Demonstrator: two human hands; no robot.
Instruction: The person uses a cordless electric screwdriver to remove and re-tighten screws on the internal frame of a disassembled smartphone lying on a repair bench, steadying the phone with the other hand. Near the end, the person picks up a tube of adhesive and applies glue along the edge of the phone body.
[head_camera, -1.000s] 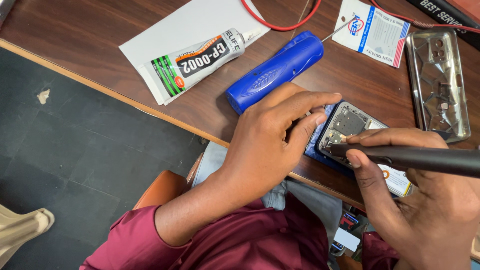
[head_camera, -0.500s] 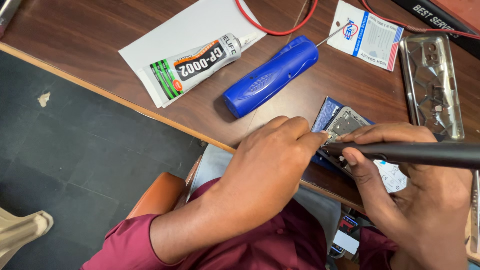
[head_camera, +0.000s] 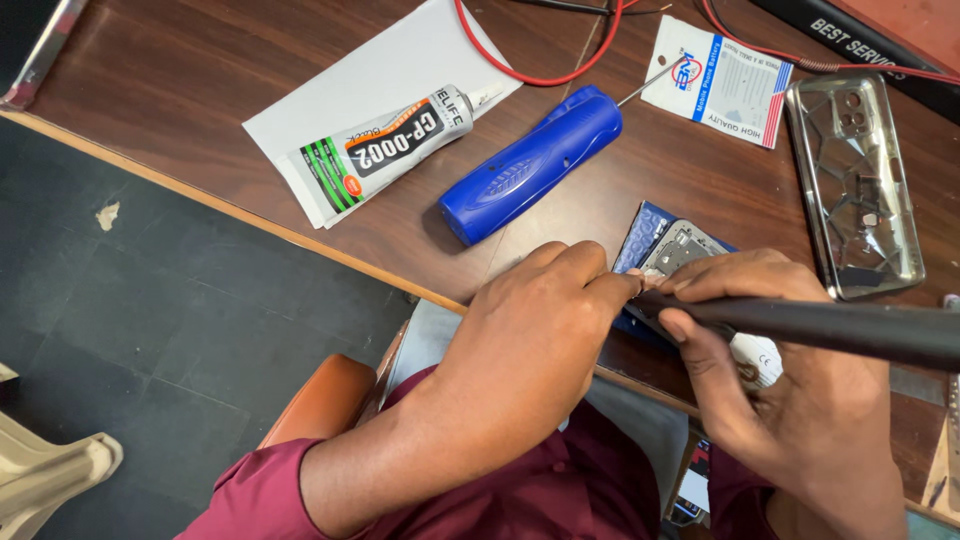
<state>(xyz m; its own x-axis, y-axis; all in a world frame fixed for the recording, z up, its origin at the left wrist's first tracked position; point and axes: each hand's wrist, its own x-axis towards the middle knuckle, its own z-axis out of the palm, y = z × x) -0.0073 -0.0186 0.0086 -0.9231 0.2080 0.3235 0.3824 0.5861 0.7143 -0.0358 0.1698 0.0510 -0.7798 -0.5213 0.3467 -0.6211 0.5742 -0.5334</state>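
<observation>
An opened phone (head_camera: 672, 245) with a blue frame and bare inner parts lies near the front edge of the brown table (head_camera: 180, 110). My left hand (head_camera: 545, 335) has its fingers curled, fingertips pinching the phone's left edge. My right hand (head_camera: 790, 400) grips a black rod-shaped tool (head_camera: 850, 328) like a pen. The tool's tip reaches the phone right beside my left fingertips. Both hands hide the phone's lower half.
A blue tool handle (head_camera: 530, 165) with a thin metal shaft lies behind the phone. A glue tube (head_camera: 385, 150) rests on white paper (head_camera: 400, 60). A white packet (head_camera: 718, 80), a clear phone case (head_camera: 855, 185) and red wires (head_camera: 520, 70) lie farther back. An orange seat (head_camera: 325, 400) shows below.
My left hand has drawn back from lying spread over the phone and curled its fingers at the phone's left edge. The tool's tip stays at the phone.
</observation>
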